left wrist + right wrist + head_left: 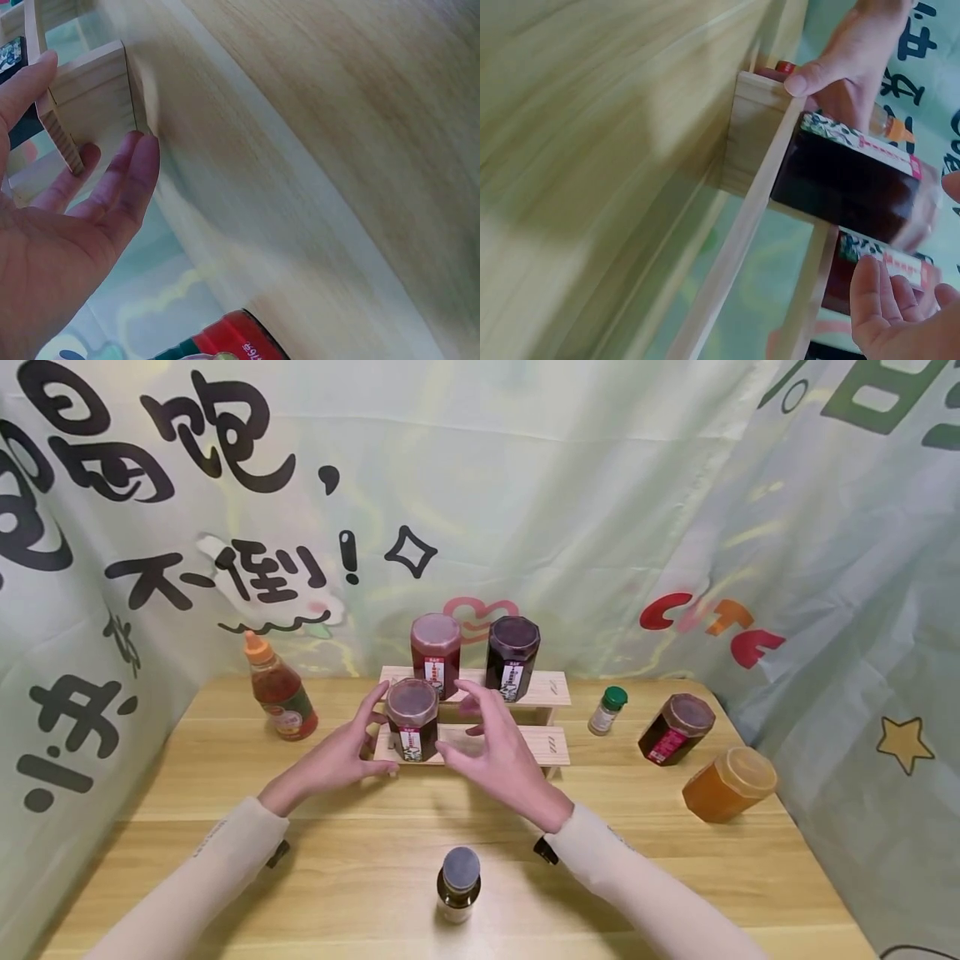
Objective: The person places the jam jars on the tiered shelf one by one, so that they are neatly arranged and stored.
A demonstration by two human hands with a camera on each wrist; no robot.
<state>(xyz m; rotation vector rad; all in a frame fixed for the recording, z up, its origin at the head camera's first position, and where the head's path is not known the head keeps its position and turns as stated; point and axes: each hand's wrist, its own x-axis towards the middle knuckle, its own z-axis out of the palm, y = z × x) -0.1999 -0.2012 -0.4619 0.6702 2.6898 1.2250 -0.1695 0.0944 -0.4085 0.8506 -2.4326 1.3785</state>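
Dark jar (412,720) upright on lower wooden shelf (542,745), between the hands (341,762) (501,750), both spread

Five jars (417,735), three bottles (458,889), two wooden shelves (543,744).

On your L, squeeze bottle (285,700) w/ orange cap. To your R, sm. shaker (607,711) w/ green lid, then dark jar (676,729), amber jar (730,784) nr table (337,868) edge. Closest to you, dark bottle (459,887) w/ grey cap. Behind, pale cloth (562,485) w/ blk lettering.
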